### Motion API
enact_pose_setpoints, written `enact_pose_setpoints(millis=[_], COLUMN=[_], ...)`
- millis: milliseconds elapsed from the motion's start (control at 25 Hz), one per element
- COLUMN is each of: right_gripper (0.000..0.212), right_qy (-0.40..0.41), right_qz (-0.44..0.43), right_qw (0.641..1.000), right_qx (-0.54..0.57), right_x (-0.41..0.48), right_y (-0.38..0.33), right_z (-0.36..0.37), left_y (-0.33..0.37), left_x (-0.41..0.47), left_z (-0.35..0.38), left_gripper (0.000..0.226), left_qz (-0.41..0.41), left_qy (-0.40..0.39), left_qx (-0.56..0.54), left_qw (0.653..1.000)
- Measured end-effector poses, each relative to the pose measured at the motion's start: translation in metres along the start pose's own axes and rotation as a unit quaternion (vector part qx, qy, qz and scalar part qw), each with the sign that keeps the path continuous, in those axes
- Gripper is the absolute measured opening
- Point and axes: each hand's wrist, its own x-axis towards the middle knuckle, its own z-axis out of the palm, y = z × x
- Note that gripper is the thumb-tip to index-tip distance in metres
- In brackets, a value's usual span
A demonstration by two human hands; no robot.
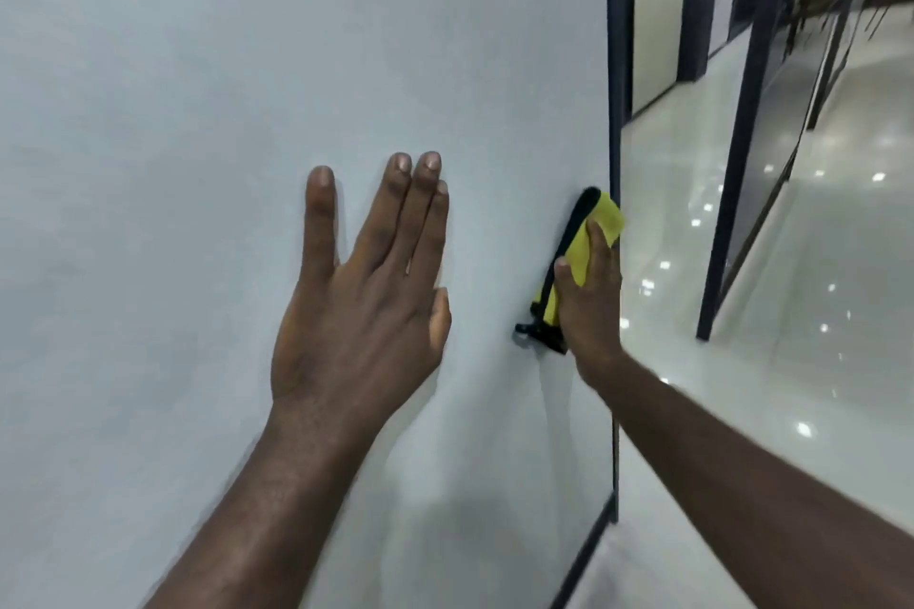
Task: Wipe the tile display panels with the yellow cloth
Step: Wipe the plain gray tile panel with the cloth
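A large pale grey tile display panel (207, 89) fills most of the view, set in a dark metal frame (615, 64). My left hand (361, 292) lies flat on the panel with its fingers straight and spread. To its right, near the panel's right edge, my right hand (591, 307) presses the folded yellow cloth (596, 223) with a black edge against the panel, thumb and fingers curled onto the cloth. A black tag of the cloth hangs out below the hand.
More dark-framed display panels (771, 114) stand to the right along a glossy white tiled floor (771, 312) that reflects ceiling lights. A narrow aisle runs between the panels.
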Motion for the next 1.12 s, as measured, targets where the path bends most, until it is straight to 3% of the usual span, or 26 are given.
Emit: enact_pose_setpoints(millis=[80, 240, 360, 440, 520, 640, 800, 1000, 1120], right_gripper=[0.063, 0.067, 0.070, 0.074, 0.080, 0.084, 0.078, 0.070, 0.069], right_qy=[-0.003, -0.053, -0.109, -0.129, -0.120, -0.034, 0.133, 0.359, 0.451], right_qz=[0.070, 0.004, 0.019, 0.057, 0.066, 0.092, 0.138, 0.180, 0.197], right_qw=[0.997, 0.999, 0.994, 0.989, 0.984, 0.973, 0.938, 0.859, 0.811], right_qx=[0.029, 0.005, -0.012, -0.050, -0.118, -0.208, -0.289, -0.319, -0.317], right_x=[-0.048, -0.120, -0.105, -0.090, -0.083, -0.097, -0.150, -0.259, -0.320], right_y=[0.035, 0.053, 0.053, 0.046, 0.037, 0.018, -0.025, -0.088, -0.110], right_z=[0.005, 0.006, -0.024, -0.061, -0.111, -0.208, -0.346, -0.496, -0.562], left_y=[0.024, 0.069, 0.088, 0.105, 0.133, 0.189, 0.265, 0.374, 0.432], left_x=[-0.010, -0.036, -0.035, -0.025, -0.011, 0.018, 0.068, 0.116, 0.121], left_z=[0.017, 0.048, 0.056, 0.062, 0.066, 0.054, -0.002, -0.142, -0.229], left_gripper=[0.082, 0.061, 0.052, 0.050, 0.051, 0.061, 0.065, 0.062, 0.062], left_qz=[0.000, 0.055, 0.012, 0.009, 0.015, 0.023, 0.202, 0.376, 0.428], left_qy=[-0.004, -0.001, 0.042, 0.063, 0.053, -0.030, -0.070, -0.027, 0.008], left_qx=[-0.025, -0.073, -0.188, -0.323, -0.472, -0.623, -0.635, -0.630, -0.644], left_qw=[1.000, 0.996, 0.981, 0.944, 0.880, 0.782, 0.742, 0.679, 0.634])
